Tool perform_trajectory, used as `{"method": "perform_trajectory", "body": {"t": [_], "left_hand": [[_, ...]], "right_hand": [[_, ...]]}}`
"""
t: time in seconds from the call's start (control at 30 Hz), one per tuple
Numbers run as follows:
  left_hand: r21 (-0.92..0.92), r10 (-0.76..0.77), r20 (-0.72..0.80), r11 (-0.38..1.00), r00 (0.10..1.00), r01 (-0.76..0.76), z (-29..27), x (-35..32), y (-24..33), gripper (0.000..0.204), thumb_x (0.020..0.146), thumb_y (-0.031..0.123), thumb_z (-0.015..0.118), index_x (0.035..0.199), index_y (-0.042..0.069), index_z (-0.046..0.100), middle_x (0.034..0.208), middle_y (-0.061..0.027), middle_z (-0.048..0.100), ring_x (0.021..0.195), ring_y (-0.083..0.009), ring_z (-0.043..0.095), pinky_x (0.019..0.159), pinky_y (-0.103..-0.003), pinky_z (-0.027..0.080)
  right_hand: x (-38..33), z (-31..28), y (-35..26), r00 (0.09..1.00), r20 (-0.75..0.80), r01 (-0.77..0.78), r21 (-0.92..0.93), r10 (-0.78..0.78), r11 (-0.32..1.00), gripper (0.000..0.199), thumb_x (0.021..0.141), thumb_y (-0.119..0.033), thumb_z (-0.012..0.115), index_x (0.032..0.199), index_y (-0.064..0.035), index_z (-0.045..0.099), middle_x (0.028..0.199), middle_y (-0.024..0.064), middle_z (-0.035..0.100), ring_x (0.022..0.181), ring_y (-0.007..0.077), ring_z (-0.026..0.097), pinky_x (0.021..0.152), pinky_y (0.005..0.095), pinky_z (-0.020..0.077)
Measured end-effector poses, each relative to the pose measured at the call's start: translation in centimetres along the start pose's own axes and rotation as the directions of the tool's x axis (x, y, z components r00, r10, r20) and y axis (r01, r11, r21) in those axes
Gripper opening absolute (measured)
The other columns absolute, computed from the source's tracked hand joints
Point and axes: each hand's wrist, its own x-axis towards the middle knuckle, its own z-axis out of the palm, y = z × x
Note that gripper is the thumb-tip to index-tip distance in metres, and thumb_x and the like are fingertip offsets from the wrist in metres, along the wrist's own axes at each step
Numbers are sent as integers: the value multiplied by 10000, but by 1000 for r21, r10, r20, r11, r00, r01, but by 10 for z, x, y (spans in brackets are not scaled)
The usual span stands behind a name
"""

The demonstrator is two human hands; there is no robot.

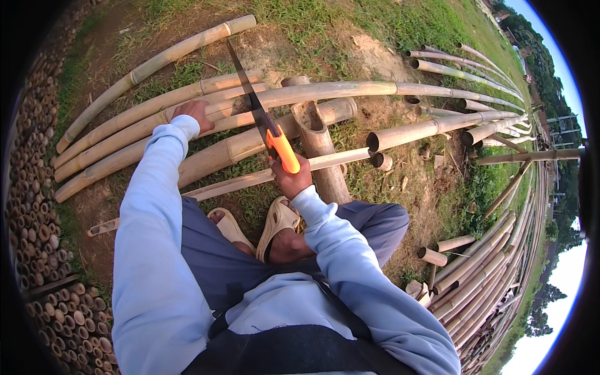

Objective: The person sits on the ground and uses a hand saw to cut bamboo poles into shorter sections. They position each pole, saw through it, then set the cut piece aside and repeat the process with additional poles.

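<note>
My right hand (pixel 292 179) grips the orange handle of a hand saw (pixel 283 150). Its long dark blade points away from me and crosses a long bamboo pole (pixel 337 91); whether the teeth are in the bamboo cannot be made out. To the left of the blade, my left hand (pixel 195 115) is closed over the bamboo, its fingertips partly hidden. Under the long pole stands a thick bamboo piece with an open hollow (pixel 315 134), lying crosswise. A thick bamboo length (pixel 244 147) and a thin bamboo strip (pixel 337 159) lie nearer my feet.
Several cut bamboo lengths lie on the left, one of them a curved pole (pixel 165 59). Stacked bamboo ends (pixel 69 312) line the far left. More poles (pixel 412 130) spread to the right, with a large bamboo pile (pixel 481 275) at lower right. My sandalled feet (pixel 278 228) rest on the grass.
</note>
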Motion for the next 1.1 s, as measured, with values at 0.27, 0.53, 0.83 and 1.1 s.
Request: {"method": "perform_trajectory", "body": {"t": [0.27,0.53,0.83,1.1], "left_hand": [[-81,-71,78,994,994,77,23,-24,5,583,740,349,787,1262,107,695,1187,-228,712,1139,-386,670,1029,-467,515],[-76,-50,105,995,993,59,24,-8,17,641,728,376,789,1305,122,677,1210,-209,709,1149,-391,664,1030,-466,515],[-114,-112,127,985,985,127,24,-16,3,599,732,365,786,1269,117,695,1246,-186,703,1165,-356,664,1055,-448,506],[-28,-206,110,977,972,210,23,-15,-3,709,732,411,778,1367,128,646,1297,-176,685,1194,-355,654,1059,-440,506]], "right_hand": [[-129,-41,-25,990,-18,-138,-93,137,986,217,884,-78,721,1062,42,691,792,102,717,719,194,693,692,350,547],[-4,8,-34,994,-84,60,-164,-75,985,190,860,-104,682,797,47,587,644,202,595,576,293,598,604,399,479],[-139,-50,-51,997,-37,-67,-131,63,989,285,863,-40,689,1133,50,696,849,146,739,778,205,729,732,329,557],[-36,0,-33,998,-29,49,-197,-55,979,156,845,-100,694,904,35,644,749,206,667,650,376,664,643,421,524]]}}
